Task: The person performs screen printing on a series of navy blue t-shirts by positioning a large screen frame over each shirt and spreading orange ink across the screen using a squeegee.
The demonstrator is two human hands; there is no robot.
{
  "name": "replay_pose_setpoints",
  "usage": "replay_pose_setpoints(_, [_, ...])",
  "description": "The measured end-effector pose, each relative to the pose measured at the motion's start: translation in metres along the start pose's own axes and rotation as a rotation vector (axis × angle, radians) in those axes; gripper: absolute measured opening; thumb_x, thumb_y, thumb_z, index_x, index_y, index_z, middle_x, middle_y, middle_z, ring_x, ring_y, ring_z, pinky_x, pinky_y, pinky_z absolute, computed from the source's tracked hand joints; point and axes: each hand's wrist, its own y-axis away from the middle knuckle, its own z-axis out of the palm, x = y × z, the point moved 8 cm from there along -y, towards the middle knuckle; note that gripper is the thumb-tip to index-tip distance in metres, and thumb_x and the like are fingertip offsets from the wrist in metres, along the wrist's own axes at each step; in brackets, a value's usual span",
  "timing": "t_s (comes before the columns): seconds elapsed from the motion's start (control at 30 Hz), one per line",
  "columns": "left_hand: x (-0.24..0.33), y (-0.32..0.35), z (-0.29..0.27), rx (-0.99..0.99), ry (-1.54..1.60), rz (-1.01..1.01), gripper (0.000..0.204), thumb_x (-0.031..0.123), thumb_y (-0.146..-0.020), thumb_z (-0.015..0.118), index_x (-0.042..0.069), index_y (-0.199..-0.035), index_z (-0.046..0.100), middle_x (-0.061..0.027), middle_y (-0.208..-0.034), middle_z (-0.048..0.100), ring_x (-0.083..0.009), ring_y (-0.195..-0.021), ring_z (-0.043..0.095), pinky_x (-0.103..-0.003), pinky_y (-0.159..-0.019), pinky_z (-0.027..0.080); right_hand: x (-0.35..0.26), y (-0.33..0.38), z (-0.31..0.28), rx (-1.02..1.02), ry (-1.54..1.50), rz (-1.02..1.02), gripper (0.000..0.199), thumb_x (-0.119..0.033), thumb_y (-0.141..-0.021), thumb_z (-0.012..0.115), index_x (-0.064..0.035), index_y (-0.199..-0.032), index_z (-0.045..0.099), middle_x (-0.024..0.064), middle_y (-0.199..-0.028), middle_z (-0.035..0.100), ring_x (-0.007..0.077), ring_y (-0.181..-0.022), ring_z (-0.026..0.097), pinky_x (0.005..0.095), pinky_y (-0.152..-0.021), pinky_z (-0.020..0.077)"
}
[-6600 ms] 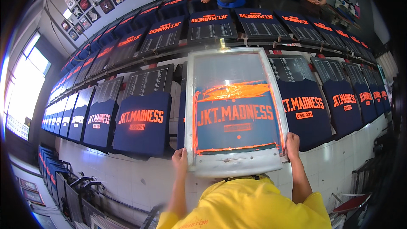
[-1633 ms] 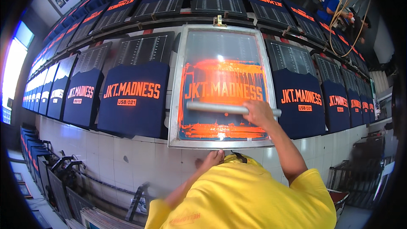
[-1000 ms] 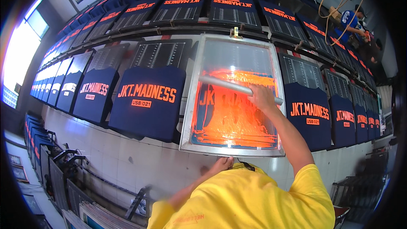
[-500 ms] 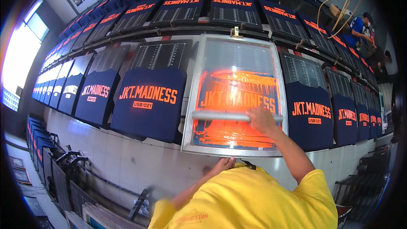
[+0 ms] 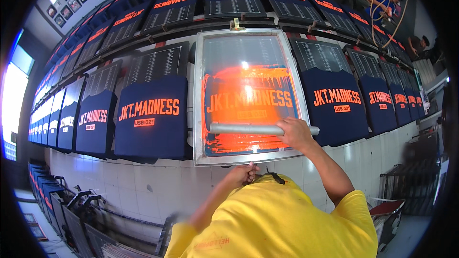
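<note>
My right hand (image 5: pixel 295 134) is wrapped round the right end of a long grey squeegee (image 5: pixel 246 129). The squeegee lies across the lower part of a metal-framed printing screen (image 5: pixel 244 47), amid wet orange ink (image 5: pixel 239 145). Orange lettering shows through the mesh above it. Just off the screen's near edge, in front of my yellow shirt, is my left hand (image 5: pixel 243 174). Its fingers are curled closed; whatever they may hold is hidden. Under the screen lies a dark board, mostly covered.
Navy shirts with orange print lie on boards to the left (image 5: pixel 150 114) and right (image 5: pixel 334 105) of the screen. Behind a dark rail (image 5: pixel 158 27) runs another row of printed shirts. Two people work at far right, near a hanging hose (image 5: pixel 399 24). Metal racks stand lower left.
The view has shifted, so the screen sits further left and higher. My left hand has come away from the screen's near edge and curled. My right hand still grips the squeegee.
</note>
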Motion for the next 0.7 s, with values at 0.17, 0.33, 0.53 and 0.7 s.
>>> replay_pose_setpoints(0.17, [-0.002, 0.000, 0.001, -0.110, 0.165, -0.020, 0.026, 0.026, -0.107, 0.042, 0.007, -0.094, 0.052, 0.0029, -0.068, 0.039, -0.0099, -0.058, 0.036, -0.023, -0.050, 0.031, -0.031, 0.037, 0.024, -0.071, 0.021, -0.065, 0.033, -0.016, -0.067, 0.077, -0.0101, -0.096, 0.064, 0.0044, -0.088, 0.066, 0.0255, -0.087, 0.064, 0.0402, -0.074, 0.0520])
replay_pose_setpoints(0.33, [0.001, 0.005, 0.009, -0.131, 0.177, -0.067, 0.020, 0.018, -0.107, 0.037, 0.010, -0.093, 0.048, 0.0042, -0.065, 0.035, -0.0080, -0.053, 0.031, -0.022, -0.046, 0.026, -0.040, 0.041, 0.027, 0.127, 0.139, -0.137, 0.023, -0.012, -0.070, 0.069, -0.0097, -0.091, 0.060, 0.0038, -0.086, 0.062, 0.0248, -0.087, 0.061, 0.0398, -0.074, 0.0516])
replay_pose_setpoints(0.53, [-0.001, 0.003, 0.009, -0.131, 0.195, -0.101, 0.023, 0.025, -0.108, 0.038, 0.013, -0.090, 0.047, 0.0067, -0.060, 0.032, -0.0069, -0.046, 0.026, -0.023, -0.044, 0.024, -0.025, 0.021, 0.028, 0.178, 0.114, -0.147, 0.022, -0.010, -0.070, 0.067, -0.0093, -0.091, 0.060, 0.0030, -0.088, 0.062, 0.0238, -0.087, 0.060, 0.0374, -0.073, 0.0513])
replay_pose_setpoints(0.7, [-0.001, 0.003, 0.007, -0.159, 0.214, -0.136, 0.023, 0.026, -0.108, 0.039, 0.012, -0.091, 0.048, 0.0056, -0.060, 0.031, -0.0077, -0.049, 0.026, -0.023, -0.045, 0.023, -0.037, 0.036, 0.027, 0.193, 0.138, -0.160, 0.019, -0.009, -0.072, 0.065, -0.0099, -0.090, 0.059, 0.0026, -0.086, 0.060, 0.0228, -0.084, 0.059, 0.0359, -0.069, 0.0512])
